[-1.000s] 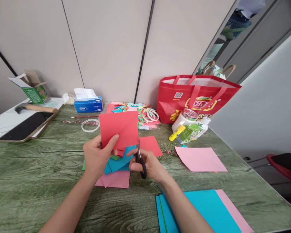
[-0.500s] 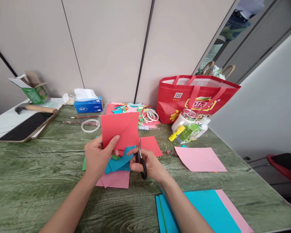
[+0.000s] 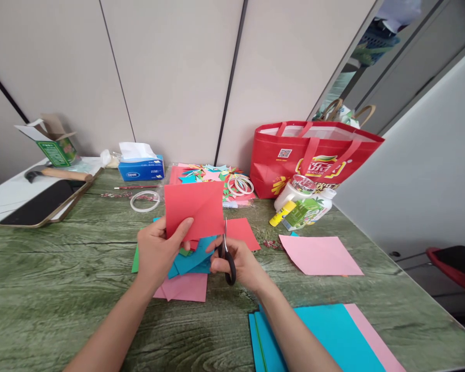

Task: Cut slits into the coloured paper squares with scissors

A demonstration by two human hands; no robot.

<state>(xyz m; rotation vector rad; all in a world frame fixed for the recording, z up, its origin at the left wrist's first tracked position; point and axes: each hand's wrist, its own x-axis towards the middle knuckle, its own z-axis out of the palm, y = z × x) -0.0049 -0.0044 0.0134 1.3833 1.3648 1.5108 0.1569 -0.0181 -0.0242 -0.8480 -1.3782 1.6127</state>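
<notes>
My left hand [image 3: 158,248] pinches a red sheet of paper [image 3: 195,209] by its lower left part, thumb on the near face, and holds it upright above the table. In my right hand [image 3: 236,261] are black-handled scissors [image 3: 229,266], pointing up, with the blades at the sheet's lower right edge. Whether the blades bite into the paper I cannot tell. Below the hands lie blue paper pieces [image 3: 191,261], partly covered, and pink paper pieces [image 3: 189,288]. Another red piece of paper [image 3: 243,232] lies behind the scissors.
A pink sheet [image 3: 323,254] and a stack of blue paper [image 3: 333,330] lie to the right. Behind stand a red bag [image 3: 271,170], a yellow glue stick [image 3: 282,213], a green box [image 3: 300,214] and a tissue box [image 3: 141,169]. A tape roll [image 3: 144,202] and a phone [image 3: 39,201] are left.
My left hand and the red sheet have shifted slightly to the right. The scissors blades look closer together than before. Everything else stays in place.
</notes>
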